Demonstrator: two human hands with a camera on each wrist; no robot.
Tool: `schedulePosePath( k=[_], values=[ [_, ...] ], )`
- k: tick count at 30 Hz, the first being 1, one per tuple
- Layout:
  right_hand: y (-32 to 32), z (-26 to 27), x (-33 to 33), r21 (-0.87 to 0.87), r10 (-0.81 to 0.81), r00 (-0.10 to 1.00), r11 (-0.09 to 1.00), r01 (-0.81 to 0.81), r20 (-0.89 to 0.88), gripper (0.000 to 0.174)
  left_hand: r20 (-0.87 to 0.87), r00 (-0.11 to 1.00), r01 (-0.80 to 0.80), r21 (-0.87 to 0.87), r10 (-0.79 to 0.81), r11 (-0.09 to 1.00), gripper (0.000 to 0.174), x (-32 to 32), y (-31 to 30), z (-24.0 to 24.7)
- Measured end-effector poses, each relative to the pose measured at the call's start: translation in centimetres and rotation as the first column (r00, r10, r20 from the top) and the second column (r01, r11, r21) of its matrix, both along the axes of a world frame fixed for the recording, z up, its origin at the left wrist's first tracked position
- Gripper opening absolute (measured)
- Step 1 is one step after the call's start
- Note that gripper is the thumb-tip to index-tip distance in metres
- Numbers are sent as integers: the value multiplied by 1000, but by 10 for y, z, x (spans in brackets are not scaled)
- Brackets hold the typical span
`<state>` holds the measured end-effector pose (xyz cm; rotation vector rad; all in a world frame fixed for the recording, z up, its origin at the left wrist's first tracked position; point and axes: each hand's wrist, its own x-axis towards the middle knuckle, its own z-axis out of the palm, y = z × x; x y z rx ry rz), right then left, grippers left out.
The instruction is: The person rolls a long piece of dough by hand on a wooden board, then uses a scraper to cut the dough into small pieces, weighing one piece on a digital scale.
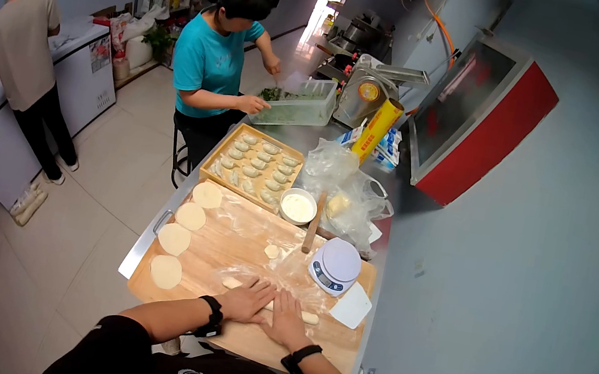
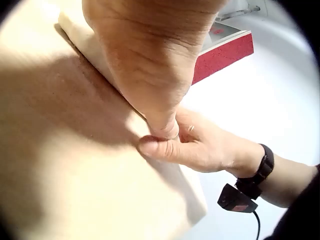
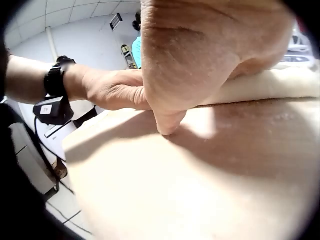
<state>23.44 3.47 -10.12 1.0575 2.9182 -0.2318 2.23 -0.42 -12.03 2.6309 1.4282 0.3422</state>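
With the left hand and right hand laid flat, gripping nothing, on the long, pale dough rope by the metal counter's near edge, roll outward from centre under even pressure for uniform thickness.

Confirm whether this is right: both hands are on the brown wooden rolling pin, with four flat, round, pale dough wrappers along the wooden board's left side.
Not the rolling pin: the head view shows the left hand and right hand on a long, pale dough roll. The four dough wrappers are as stated.
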Motion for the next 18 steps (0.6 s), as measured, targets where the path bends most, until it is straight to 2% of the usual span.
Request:
schedulePosePath(
  k=[2,3,5,8,11,12,15,18],
  values=[
    [-26,17,7,-37,33,999,999,-34,-18,94,63,994,94,-19,-93,995,85,-6,-20,-3],
    [-40,23,13,-17,82,996,997,-81,34,95,91,986,144,-26,-141,989,85,-9,-33,-5],
    [-61,34,29,19,168,975,985,-172,145,98,20,981,194,-8,-194,981,83,-17,-54,1],
    [-65,32,25,-2,74,982,997,-75,172,100,3,977,212,-14,-212,977,84,-23,-60,-7],
    [-35,13,7,8,-67,991,998,66,120,101,62,992,111,-20,-110,994,84,-23,-32,-4],
    [-24,6,2,8,-116,989,993,116,89,101,55,994,89,29,-90,996,81,-23,-19,-10],
    [-9,-2,-10,22,-223,970,975,222,93,102,29,999,-13,-103,16,995,76,-25,-3,18],
    [-40,9,4,48,-163,977,986,157,140,104,25,999,40,-26,-40,999,73,-28,-19,4]
  ],
)
